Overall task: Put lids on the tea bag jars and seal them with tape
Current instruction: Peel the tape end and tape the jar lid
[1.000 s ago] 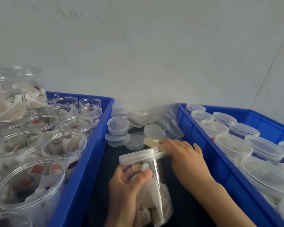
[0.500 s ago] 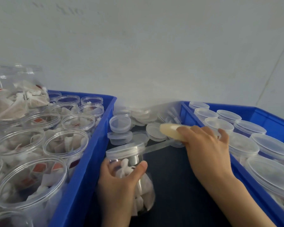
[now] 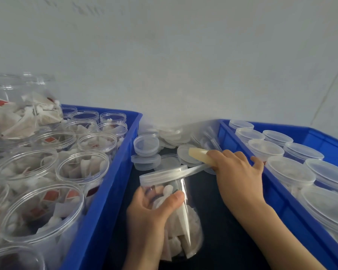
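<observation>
My left hand (image 3: 150, 215) grips a clear jar of tea bags (image 3: 180, 228) tilted on the dark surface between two crates. A clear lid (image 3: 164, 175) sits on the jar. My right hand (image 3: 236, 172) holds a roll of clear tape (image 3: 199, 155) to the right of the lid. A strip of tape (image 3: 196, 169) stretches from the roll to the lid's edge.
A blue crate (image 3: 109, 172) on the left holds several open jars of tea bags (image 3: 82, 168). Another blue crate (image 3: 261, 195) on the right holds several lidded jars (image 3: 289, 170). Loose lids (image 3: 146, 146) are piled by the wall behind the jar.
My right hand pulled the tape roll away to the right, drawing out a strip from the lid. The jar in my left hand shifted left, then back toward the middle.
</observation>
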`<state>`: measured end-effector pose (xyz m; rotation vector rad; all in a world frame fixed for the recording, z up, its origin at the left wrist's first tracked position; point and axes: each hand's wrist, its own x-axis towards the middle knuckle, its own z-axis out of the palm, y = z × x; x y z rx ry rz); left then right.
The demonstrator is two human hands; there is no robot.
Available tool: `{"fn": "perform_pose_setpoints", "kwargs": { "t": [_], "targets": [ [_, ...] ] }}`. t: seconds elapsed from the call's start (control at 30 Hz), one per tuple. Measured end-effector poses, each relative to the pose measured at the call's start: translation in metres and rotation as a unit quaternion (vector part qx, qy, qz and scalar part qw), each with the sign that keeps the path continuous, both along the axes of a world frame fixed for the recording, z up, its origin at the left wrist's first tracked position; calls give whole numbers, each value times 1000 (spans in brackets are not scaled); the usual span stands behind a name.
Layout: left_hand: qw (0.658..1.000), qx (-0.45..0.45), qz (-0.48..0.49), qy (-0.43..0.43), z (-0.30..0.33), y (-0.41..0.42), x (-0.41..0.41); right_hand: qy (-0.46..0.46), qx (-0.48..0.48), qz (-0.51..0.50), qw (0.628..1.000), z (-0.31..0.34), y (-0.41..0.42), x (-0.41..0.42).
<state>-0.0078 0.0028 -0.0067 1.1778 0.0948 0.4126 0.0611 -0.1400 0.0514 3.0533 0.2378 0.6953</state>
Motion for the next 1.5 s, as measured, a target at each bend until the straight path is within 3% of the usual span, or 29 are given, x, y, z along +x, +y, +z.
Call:
{"fn": "perform_pose_setpoints", "kwargs": {
  "t": [0.1, 0.37, 0.47, 0.5, 0.63, 0.67, 0.77, 0.83, 0.97, 1.1, 1.17, 1.23, 1.37, 1.43, 1.5],
  "targets": [
    [999, 7, -28, -19, -2, 2, 0, 23, -16, 12, 1000, -5, 3, 3],
    [977, -16, -211, -15, -4, 9, 5, 57, -32, 66, 996, -18, 23, -4],
    [981, 16, -192, 16, 2, 7, 8, 52, -7, 105, 993, -14, 16, -3],
    [981, -19, -190, 25, -2, 6, 11, 55, -3, 119, 991, -13, 15, -4],
    [995, 46, -51, 67, 4, 6, 3, 42, 1, 140, 989, -14, 15, -7],
    [993, 103, -21, 46, 2, 8, 1, 42, -2, 139, 989, -16, 15, -8],
    [990, 121, 60, 44, -2, 12, 5, 46, -8, 121, 992, -21, 15, -12],
    [994, 93, 50, 34, -7, 12, 7, 43, 4, 107, 993, -24, 14, -14],
    [988, 151, 27, -5, -9, 2, 4, 29, 56, 113, 992, -27, 18, -23],
    [987, 119, 100, 23, -11, -5, 5, 27, 78, 149, 985, -32, 26, -32],
    [986, 97, 130, 38, -13, -4, 5, 61, 144, 181, 971, -31, 27, -33],
    [985, 76, 146, 47, -11, -1, 6, 142, 259, 213, 931, -29, 25, -33],
    [985, 54, 157, 48, -9, 8, 9, 307, 447, 275, 794, -30, 15, -39],
    [985, 58, 156, 42, -10, 9, 8, 299, 450, 294, 789, -26, 7, -40],
    [986, 62, 147, 40, -9, 9, 8, 242, 419, 272, 832, -17, -1, -37]
  ]
}}
